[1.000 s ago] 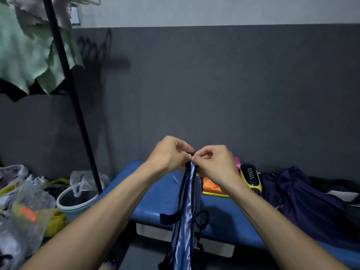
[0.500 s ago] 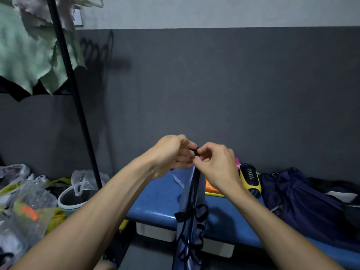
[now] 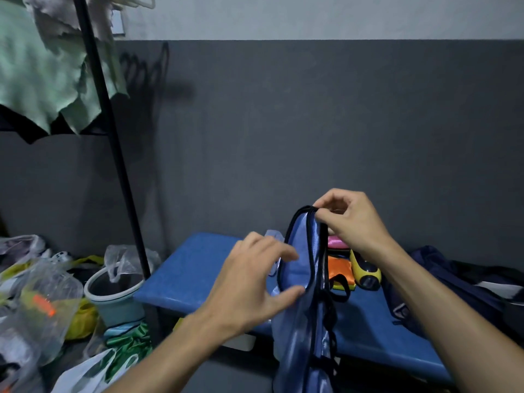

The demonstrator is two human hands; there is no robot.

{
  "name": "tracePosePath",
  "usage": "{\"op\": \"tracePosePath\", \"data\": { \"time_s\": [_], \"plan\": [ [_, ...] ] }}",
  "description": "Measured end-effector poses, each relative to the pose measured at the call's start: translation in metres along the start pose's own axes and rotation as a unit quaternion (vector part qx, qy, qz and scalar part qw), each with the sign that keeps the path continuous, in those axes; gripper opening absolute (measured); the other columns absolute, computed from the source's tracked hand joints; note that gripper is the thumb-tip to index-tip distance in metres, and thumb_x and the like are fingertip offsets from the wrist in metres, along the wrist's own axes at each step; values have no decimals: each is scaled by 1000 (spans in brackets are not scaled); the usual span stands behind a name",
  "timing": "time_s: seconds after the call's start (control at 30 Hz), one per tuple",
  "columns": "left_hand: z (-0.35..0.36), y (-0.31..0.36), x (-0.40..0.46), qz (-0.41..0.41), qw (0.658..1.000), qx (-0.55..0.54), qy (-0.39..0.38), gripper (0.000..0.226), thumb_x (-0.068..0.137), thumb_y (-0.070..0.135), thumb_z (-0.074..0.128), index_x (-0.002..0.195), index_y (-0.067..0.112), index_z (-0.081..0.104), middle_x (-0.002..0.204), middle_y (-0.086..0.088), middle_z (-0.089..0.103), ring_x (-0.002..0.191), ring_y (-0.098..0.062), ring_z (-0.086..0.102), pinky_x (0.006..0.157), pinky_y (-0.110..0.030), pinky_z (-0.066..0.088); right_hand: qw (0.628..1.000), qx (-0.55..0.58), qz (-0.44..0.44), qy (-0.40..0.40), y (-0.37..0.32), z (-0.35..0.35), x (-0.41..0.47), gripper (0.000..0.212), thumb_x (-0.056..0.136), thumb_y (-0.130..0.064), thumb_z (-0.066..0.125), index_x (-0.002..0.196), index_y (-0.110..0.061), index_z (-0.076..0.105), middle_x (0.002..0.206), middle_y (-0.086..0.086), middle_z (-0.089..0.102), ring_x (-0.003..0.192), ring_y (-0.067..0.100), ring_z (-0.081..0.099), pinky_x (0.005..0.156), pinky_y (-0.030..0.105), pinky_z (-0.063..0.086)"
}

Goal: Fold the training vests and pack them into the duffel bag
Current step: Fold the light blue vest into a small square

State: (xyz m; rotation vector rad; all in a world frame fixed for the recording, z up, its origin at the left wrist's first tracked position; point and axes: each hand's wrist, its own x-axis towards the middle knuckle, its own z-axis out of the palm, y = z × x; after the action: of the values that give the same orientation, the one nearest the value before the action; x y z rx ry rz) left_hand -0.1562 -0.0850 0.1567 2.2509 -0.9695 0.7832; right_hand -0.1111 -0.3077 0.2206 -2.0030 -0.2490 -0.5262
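A shiny blue training vest with black trim hangs in front of me, its lower part running out of the bottom of the view. My right hand pinches its black-edged top and holds it up. My left hand is lower and to the left, fingers spread, with thumb and fingertips touching the vest's left edge. A folded orange vest and a pink one lie on the blue bench behind. The dark navy duffel bag lies on the bench at the right.
A yellow and black device sits beside the orange vest. A black rack pole with green cloth hanging stands at the left. A pale bucket and several plastic bags crowd the floor at the left.
My left hand let go of the vest's top, dropped down-left and opened against the vest's edge. My right hand kept the top pinched and shifted right. The view moved left.
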Motion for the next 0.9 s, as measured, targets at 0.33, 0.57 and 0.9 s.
{"op": "tracePosePath", "data": {
  "time_s": [0.33,0.57,0.9],
  "plan": [
    [9,-37,11,110,944,300,-82,31,92,49,53,74,27,64,73,10,59,88,-25,54,72,-38,37,997,53,-5,-48,-6,-26,8,10,82,-5,69,82,-14,74,91,26,71,73,31,60,73,47,52],
    [-76,-30,84,96,966,161,-178,60,93,70,37,73,17,54,70,1,61,76,-27,59,66,-39,47,982,149,71,-98,21,-61,2,16,94,1,65,97,-10,76,96,7,74,91,17,68,92,38,53],
    [-111,-18,111,40,971,190,-137,28,93,55,62,91,28,62,75,12,62,74,-17,58,68,-37,50,954,271,108,-60,11,-46,5,17,100,-5,57,102,-12,72,83,0,73,73,9,65,67,24,53]
  ]
}}
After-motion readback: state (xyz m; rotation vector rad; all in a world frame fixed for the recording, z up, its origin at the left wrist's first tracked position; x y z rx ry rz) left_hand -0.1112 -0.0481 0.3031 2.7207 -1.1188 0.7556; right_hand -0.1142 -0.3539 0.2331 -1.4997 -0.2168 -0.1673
